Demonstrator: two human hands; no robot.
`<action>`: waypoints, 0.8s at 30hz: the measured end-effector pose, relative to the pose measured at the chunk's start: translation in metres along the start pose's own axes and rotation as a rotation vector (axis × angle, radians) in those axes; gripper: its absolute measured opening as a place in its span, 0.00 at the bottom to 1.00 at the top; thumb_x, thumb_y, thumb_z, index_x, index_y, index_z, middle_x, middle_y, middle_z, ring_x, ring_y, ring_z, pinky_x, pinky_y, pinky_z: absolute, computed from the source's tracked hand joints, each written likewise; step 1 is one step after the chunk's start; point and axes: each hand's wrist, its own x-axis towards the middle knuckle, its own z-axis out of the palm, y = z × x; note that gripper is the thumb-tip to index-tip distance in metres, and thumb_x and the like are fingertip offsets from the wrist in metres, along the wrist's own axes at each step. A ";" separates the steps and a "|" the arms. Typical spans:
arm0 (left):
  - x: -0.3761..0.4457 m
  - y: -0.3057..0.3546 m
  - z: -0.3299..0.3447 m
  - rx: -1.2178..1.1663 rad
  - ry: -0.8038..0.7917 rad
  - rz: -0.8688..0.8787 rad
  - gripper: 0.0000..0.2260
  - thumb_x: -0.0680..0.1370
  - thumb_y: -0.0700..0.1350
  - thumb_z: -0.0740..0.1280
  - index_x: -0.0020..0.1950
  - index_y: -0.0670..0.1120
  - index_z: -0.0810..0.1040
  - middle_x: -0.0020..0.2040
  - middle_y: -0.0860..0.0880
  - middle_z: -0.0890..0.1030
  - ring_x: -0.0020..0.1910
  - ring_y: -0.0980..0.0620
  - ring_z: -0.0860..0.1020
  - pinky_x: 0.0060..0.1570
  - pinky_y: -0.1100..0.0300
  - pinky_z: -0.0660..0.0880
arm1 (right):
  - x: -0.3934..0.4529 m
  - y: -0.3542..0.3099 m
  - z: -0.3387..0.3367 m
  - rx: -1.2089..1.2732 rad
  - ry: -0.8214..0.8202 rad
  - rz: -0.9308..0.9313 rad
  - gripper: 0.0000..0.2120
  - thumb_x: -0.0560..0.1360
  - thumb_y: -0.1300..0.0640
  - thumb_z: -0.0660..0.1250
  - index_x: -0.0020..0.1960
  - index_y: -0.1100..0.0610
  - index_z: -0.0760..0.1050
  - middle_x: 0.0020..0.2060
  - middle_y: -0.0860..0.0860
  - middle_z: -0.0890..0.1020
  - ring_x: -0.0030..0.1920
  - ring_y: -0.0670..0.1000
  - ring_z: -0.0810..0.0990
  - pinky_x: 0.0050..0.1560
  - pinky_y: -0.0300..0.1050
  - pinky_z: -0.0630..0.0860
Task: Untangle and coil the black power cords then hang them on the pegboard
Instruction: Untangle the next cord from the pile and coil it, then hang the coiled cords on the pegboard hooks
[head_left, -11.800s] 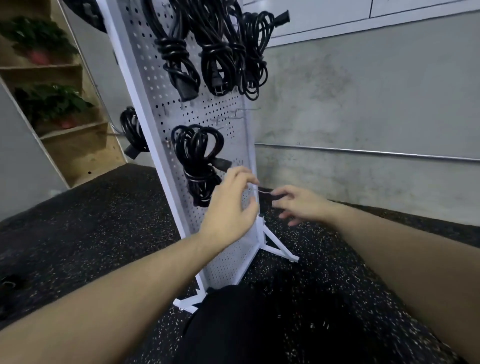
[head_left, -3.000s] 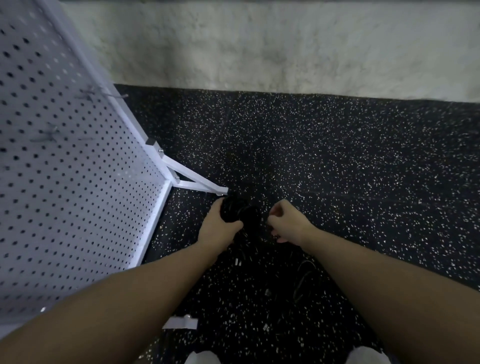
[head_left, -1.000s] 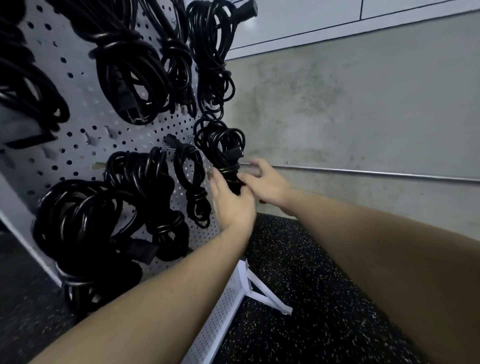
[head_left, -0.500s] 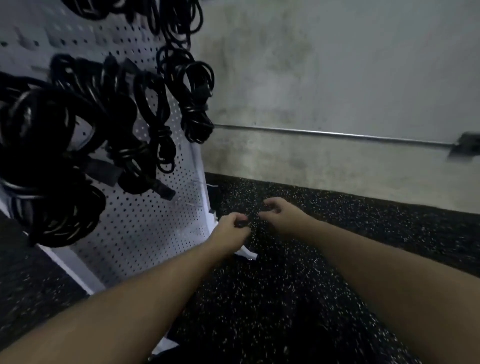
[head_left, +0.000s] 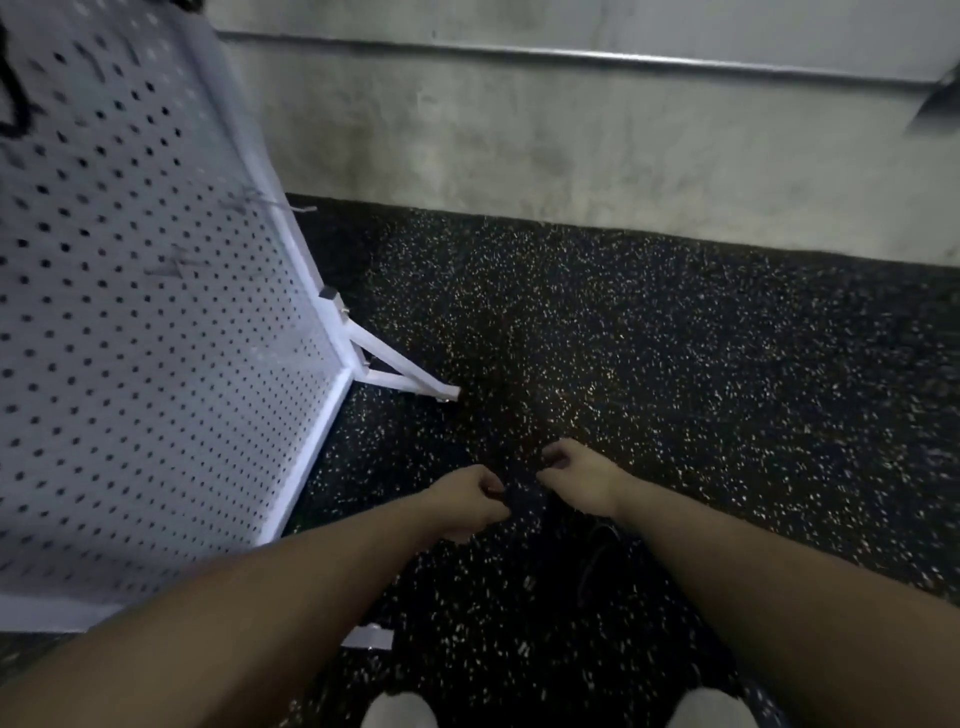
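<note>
One loose black power cord (head_left: 597, 551) lies dark and hard to make out on the speckled black rubber floor (head_left: 675, 364), just below the two hands. Both hands reach down close together over it with fingers curled: the left hand (head_left: 467, 501) and right hand (head_left: 582, 478) seem to pinch something dark between them, though blur hides whether they grip it. White perforated metal pegboard (head_left: 156, 312) stands at left on its white foot (head_left: 400, 369), before a grey concrete wall (head_left: 571, 130).

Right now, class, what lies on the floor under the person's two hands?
Under the left hand and right hand lies the dark speckled floor. A thin black cord loops faintly below the right wrist. Whether either hand holds it cannot be seen; dark and blurred.
</note>
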 end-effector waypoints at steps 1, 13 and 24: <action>0.011 0.000 0.007 0.002 -0.023 -0.006 0.17 0.81 0.46 0.68 0.68 0.48 0.72 0.52 0.46 0.79 0.46 0.50 0.77 0.47 0.56 0.79 | 0.007 0.009 0.000 -0.011 -0.008 0.026 0.24 0.82 0.50 0.64 0.76 0.52 0.65 0.62 0.52 0.77 0.57 0.52 0.79 0.55 0.45 0.77; 0.084 0.001 0.070 -0.195 -0.142 -0.108 0.26 0.77 0.38 0.69 0.75 0.47 0.70 0.45 0.49 0.79 0.38 0.54 0.77 0.32 0.64 0.73 | 0.053 0.051 0.024 0.024 0.070 0.089 0.27 0.76 0.54 0.73 0.72 0.52 0.68 0.64 0.54 0.75 0.52 0.53 0.79 0.54 0.48 0.79; 0.062 -0.003 0.051 -0.570 -0.138 -0.101 0.21 0.80 0.39 0.66 0.72 0.53 0.71 0.60 0.49 0.83 0.54 0.53 0.80 0.47 0.62 0.74 | 0.035 0.036 0.031 0.093 0.237 -0.130 0.28 0.77 0.67 0.65 0.74 0.50 0.68 0.68 0.49 0.68 0.57 0.46 0.74 0.52 0.32 0.70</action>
